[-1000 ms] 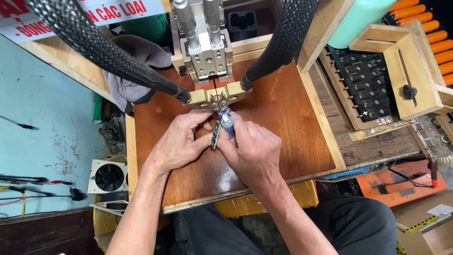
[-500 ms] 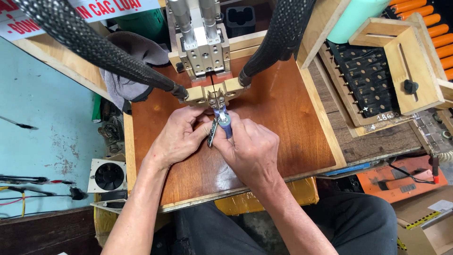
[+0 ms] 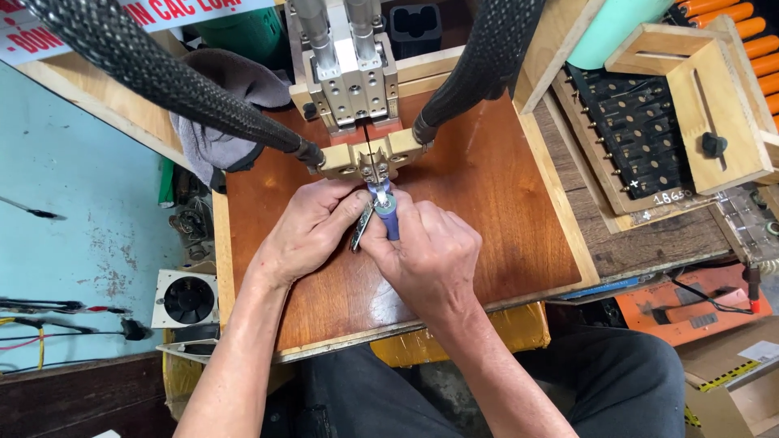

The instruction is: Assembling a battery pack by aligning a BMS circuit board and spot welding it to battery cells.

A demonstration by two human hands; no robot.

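Blue cylindrical cell (image 3: pixel 388 215) at frame centre, pinched by right hand (image 3: pixel 430 259), end raised to welder electrodes (image 3: pixel 373 168); left hand (image 3: pixel 312 229) steadies metal strip (image 3: pixel 362 228) alongside.

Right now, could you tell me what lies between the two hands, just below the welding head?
In the head view, a blue cylindrical cell and a thin metal strip sit between the left hand and the right hand.

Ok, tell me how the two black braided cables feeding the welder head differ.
The left braided cable runs long and slanted across the picture from the upper left corner; the right braided cable is shorter in view and drops more steeply from the top. The left one passes over a grey cloth; the right one crosses bare wooden board. Both are thick, black, woven-sleeved, and end at the pale block above the hands.
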